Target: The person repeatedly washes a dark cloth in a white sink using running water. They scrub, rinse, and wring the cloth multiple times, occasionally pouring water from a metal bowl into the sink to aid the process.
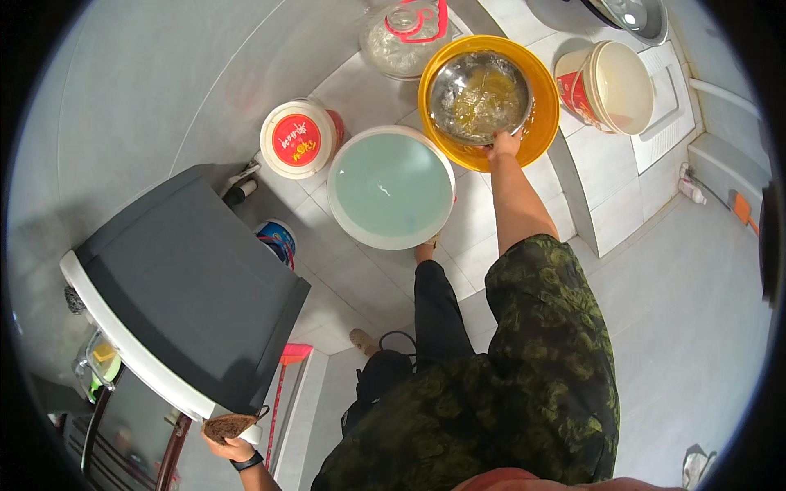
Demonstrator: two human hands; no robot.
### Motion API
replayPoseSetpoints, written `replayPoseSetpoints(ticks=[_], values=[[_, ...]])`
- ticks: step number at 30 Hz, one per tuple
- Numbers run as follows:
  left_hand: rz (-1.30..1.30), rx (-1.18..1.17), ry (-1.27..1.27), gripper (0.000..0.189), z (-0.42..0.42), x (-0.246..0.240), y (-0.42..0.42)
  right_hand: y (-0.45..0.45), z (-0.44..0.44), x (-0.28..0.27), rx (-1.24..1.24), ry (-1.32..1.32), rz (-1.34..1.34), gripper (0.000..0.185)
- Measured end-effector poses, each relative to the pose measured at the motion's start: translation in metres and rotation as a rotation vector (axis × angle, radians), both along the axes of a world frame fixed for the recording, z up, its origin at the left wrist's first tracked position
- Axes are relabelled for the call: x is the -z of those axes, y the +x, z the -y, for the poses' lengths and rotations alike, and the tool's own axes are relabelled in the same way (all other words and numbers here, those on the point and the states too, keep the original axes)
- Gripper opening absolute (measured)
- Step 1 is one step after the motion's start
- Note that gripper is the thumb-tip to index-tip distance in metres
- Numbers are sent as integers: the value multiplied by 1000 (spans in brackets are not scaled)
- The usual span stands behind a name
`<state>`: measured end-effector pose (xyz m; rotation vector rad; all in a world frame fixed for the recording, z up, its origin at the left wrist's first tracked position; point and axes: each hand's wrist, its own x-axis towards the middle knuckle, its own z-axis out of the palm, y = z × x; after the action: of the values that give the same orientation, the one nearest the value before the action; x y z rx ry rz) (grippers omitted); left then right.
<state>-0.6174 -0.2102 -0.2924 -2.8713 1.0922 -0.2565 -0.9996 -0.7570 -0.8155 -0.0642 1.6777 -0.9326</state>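
My right hand (505,145) grips the near rim of a shiny metal basin (448,119). Clear water ripples in it, and the metal basin is inside a larger yellow plastic basin (545,101). At the lower left, my left hand (226,448), with a black band at the wrist, holds a brown scrubbing cloth (230,425) with a small loop. The cloth is beside the corner of a dark grey cabinet with a white top edge (147,365). Left of the yellow basin stands a round white tub (452,178) full of pale greenish water.
A lidded bucket (296,140) and a large clear jug with a red handle (399,46) stand along the wall. An open white bucket (623,86) is beside a squat toilet (660,110) on a raised tiled step (608,178). A blue can (277,238) sits near the cabinet.
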Motion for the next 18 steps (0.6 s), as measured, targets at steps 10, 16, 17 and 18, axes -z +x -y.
replayPoseSetpoints(ticks=[10, 16, 17, 18], values=[[66, 29, 32, 82, 0, 2, 7, -43, -9, 15, 100, 36, 241, 66], [17, 50, 37, 80, 17, 2, 8, -63, -19, 22, 242, 84, 409, 57], [40, 63, 36, 79, 11, 3, 13, -68, -20, 25, 265, 90, 456, 56], [67, 62, 39, 79, 3, 3, 11, -63, -22, 17, 264, 84, 438, 53]])
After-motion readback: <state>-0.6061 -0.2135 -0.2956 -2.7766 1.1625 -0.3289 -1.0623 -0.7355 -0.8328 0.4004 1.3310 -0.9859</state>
